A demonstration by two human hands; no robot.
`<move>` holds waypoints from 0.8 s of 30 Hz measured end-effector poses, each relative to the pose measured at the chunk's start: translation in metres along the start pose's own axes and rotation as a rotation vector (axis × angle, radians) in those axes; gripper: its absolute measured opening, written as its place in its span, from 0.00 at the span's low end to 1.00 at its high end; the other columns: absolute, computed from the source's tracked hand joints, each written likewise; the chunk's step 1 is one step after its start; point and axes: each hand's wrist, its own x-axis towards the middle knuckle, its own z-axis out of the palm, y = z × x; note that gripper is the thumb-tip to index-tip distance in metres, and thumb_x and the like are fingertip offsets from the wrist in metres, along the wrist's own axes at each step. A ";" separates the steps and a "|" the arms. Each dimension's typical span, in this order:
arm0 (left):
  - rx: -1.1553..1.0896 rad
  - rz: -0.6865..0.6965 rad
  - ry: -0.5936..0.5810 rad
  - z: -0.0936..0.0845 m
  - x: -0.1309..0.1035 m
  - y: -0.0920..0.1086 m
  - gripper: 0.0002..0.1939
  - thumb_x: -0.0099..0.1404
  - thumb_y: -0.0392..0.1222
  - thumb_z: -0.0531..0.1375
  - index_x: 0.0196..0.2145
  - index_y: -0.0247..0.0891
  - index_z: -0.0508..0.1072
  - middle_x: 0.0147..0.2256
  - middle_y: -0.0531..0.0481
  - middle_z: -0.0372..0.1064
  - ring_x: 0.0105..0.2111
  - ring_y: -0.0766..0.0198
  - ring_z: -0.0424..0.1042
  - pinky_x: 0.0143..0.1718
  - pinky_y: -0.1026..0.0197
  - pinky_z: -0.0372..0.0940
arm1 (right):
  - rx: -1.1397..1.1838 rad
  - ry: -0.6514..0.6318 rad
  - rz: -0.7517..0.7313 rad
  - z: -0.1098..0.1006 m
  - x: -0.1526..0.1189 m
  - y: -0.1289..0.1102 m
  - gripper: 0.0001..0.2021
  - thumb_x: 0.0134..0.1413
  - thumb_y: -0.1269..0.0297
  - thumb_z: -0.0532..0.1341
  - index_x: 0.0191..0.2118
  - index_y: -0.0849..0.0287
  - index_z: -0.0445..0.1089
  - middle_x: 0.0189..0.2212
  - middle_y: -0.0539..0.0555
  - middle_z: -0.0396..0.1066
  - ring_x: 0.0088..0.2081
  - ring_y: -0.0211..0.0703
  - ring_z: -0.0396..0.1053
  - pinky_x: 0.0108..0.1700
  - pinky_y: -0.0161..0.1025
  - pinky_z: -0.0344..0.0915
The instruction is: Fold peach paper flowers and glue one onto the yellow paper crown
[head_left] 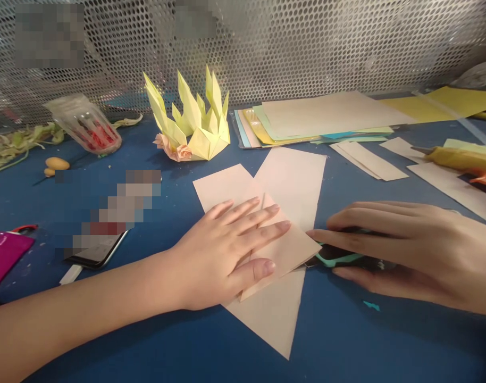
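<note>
My left hand (235,244) lies flat, fingers spread, pressing on a folded pale pink sheet of paper (296,242). Under that fold is a larger pale pink paper (293,183), with corners pointing up and a long tip toward me. At the right edge of the paper, my right hand (402,250) has its fingers stretched out and its thumb apart. Below its fingers shows a teal loop (334,261), like a scissors handle; most of it is hidden, and no firm grip on it is visible.
Behind stands a yellow folded-paper crown (195,122) with pink paper roses. A paper stack (315,114), paper strips (370,159) and a yellow tool (458,158) lie right. On the left are a tilted clear jar (85,125), a phone (99,247) and a magenta pouch (7,255).
</note>
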 end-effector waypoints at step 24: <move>-0.016 -0.015 -0.031 -0.003 0.001 0.001 0.35 0.83 0.65 0.41 0.79 0.51 0.55 0.80 0.51 0.38 0.81 0.46 0.40 0.78 0.34 0.40 | -0.275 0.051 -0.131 0.004 0.009 -0.013 0.16 0.82 0.63 0.46 0.54 0.59 0.71 0.40 0.55 0.79 0.37 0.50 0.76 0.40 0.51 0.69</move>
